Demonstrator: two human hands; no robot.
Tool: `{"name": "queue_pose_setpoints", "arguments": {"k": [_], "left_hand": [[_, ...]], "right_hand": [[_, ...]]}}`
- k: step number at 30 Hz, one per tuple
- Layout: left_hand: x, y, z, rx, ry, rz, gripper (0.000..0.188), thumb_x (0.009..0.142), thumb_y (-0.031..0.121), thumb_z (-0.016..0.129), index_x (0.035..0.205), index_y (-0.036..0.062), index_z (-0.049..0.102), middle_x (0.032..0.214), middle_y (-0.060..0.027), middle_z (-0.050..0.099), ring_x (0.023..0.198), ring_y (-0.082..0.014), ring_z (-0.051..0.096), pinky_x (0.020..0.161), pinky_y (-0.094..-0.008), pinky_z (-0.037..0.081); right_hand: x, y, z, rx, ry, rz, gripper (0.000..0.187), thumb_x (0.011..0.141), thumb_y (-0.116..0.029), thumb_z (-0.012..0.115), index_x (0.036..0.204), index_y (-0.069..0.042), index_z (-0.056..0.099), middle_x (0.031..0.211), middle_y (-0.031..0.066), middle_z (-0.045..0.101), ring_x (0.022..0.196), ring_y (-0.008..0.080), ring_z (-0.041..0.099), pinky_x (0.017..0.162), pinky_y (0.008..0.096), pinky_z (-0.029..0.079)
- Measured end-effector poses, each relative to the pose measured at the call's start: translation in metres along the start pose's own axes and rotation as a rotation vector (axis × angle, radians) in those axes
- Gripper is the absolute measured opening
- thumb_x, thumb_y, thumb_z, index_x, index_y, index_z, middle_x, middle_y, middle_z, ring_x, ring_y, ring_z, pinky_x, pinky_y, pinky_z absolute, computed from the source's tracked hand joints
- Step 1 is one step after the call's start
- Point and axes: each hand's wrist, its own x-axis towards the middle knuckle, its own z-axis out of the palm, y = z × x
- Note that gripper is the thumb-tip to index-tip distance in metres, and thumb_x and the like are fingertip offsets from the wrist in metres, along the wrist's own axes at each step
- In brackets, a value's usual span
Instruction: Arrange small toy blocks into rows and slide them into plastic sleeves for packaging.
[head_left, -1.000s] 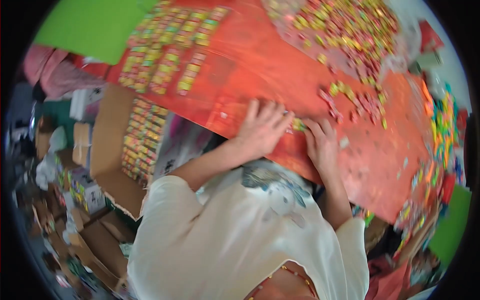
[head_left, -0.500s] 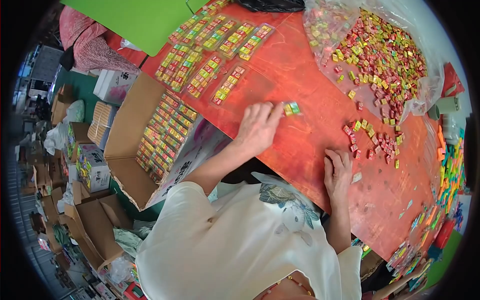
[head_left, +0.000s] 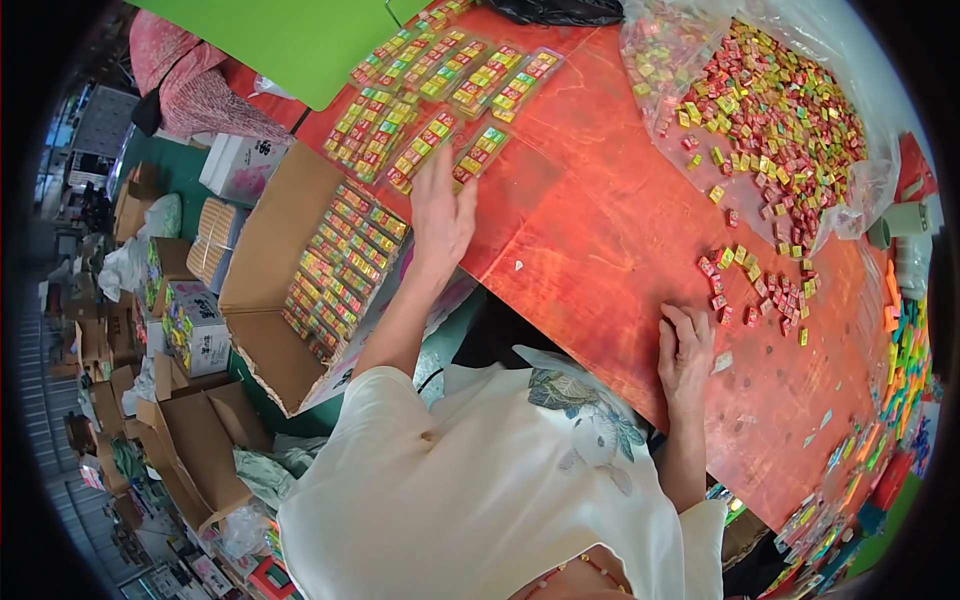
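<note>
My left hand (head_left: 440, 212) is at the left side of the red table, its fingers and thumb closed around the near end of a clear flat pack (head_left: 484, 146) of small red, yellow and green cubes. The fingers hide that end of the pack. Beside it lies a similar pack (head_left: 424, 150), close to my fingertips. Nearer the table's front edge my right hand (head_left: 684, 350) rests with loosely curled fingers apart, holding nothing. Several loose red and yellow cubes (head_left: 768, 292) lie just beyond it.
More filled packs (head_left: 490, 78) lie in rows at the far left. A plastic bag (head_left: 672, 50) spills a large heap of cubes (head_left: 775, 110) at the far right. A cardboard box (head_left: 262, 250) of stacked packs stands left of the table. Colourful items (head_left: 905, 340) line the right edge.
My left hand has moved left and away from me, from the table's middle to the rows of packs, carrying a pack. My right hand stays in nearly the same place.
</note>
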Motion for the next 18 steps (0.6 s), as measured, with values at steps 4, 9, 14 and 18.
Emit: {"name": "queue_pose_setpoints", "arguments": {"k": [4, 9, 14, 18], "left_hand": [[-0.013, -0.006, -0.016, -0.192, 0.122, -0.142, 0.054, 0.097, 0.003, 0.054, 0.148, -0.0043, 0.039, 0.142, -0.0262, 0.049, 0.13, -0.0401, 0.049, 0.109, -0.0438, 0.039], [-0.025, -0.002, -0.021, -0.141, 0.085, -0.042, 0.059, 0.093, -0.001, 0.058, 0.149, -0.0034, 0.039, 0.141, -0.0263, 0.05, 0.129, -0.0411, 0.049, 0.109, -0.0443, 0.04], [-0.024, -0.01, -0.011, 0.045, 0.085, 0.028, 0.052, 0.087, 0.002, 0.063, 0.137, -0.0013, 0.051, 0.134, -0.0222, 0.054, 0.122, -0.0411, 0.052, 0.104, -0.0479, 0.042], [-0.025, -0.01, -0.01, 0.111, 0.093, 0.107, 0.033, 0.085, 0.005, 0.067, 0.117, 0.001, 0.062, 0.123, -0.0192, 0.056, 0.112, -0.0389, 0.054, 0.097, -0.0478, 0.043]], "right_hand": [[-0.002, 0.001, -0.001, 0.006, -0.01, 0.017, 0.021, 0.088, -0.004, 0.067, 0.108, -0.006, 0.07, 0.104, 0.0119, 0.064, 0.092, 0.0293, 0.061, 0.081, 0.0376, 0.045], [-0.002, 0.002, -0.001, 0.005, -0.02, 0.023, 0.02, 0.089, -0.004, 0.066, 0.109, -0.006, 0.07, 0.106, 0.0122, 0.063, 0.096, 0.03, 0.06, 0.085, 0.0371, 0.046], [-0.002, 0.002, 0.0, 0.004, -0.044, 0.056, 0.02, 0.089, -0.004, 0.066, 0.109, -0.006, 0.07, 0.106, 0.0119, 0.064, 0.097, 0.0302, 0.06, 0.086, 0.0373, 0.046], [-0.002, 0.001, 0.0, -0.001, -0.036, 0.061, 0.021, 0.089, -0.004, 0.066, 0.109, -0.006, 0.07, 0.106, 0.0118, 0.064, 0.097, 0.0301, 0.06, 0.087, 0.0374, 0.046]]}}
